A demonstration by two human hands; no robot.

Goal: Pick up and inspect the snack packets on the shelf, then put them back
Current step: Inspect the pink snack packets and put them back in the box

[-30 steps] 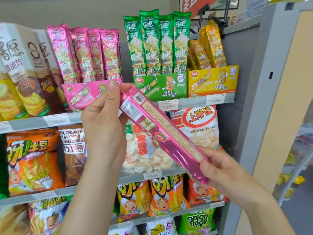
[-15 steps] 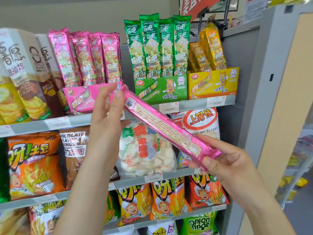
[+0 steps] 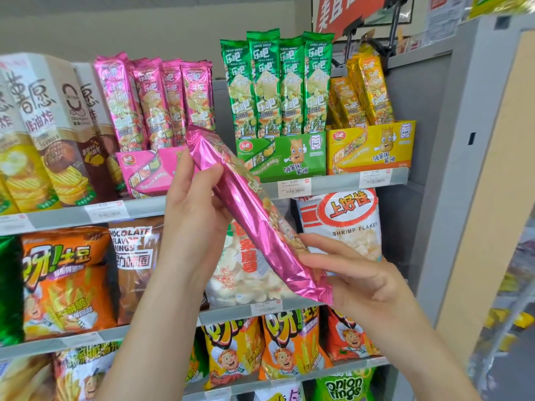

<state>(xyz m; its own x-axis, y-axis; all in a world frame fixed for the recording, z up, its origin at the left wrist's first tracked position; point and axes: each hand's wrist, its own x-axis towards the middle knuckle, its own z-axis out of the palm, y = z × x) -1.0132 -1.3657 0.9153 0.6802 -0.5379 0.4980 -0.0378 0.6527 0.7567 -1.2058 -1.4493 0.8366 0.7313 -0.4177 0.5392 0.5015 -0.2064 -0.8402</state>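
I hold a long pink foil snack packet (image 3: 246, 209) slantwise in front of the shelves, its plain side edge turned toward me. My left hand (image 3: 194, 206) grips its upper end, thumb on the near side. My right hand (image 3: 356, 282) holds its lower end, fingers against the far side. Behind it, several matching pink packets (image 3: 153, 99) stand upright in a pink display box (image 3: 144, 172) on the top shelf.
Green packets (image 3: 275, 85) in a green box and yellow packets (image 3: 364, 91) in a yellow box stand to the right on the same shelf. Chip cartons (image 3: 43, 131) stand at left. Bags of shrimp flakes (image 3: 344, 224) and chips fill the lower shelves. A grey upright (image 3: 451, 157) bounds the right side.
Both hands have rolled the pink packet about its length: the printed back label faced me before, now the plain foil edge does. The packet sits slightly steeper.
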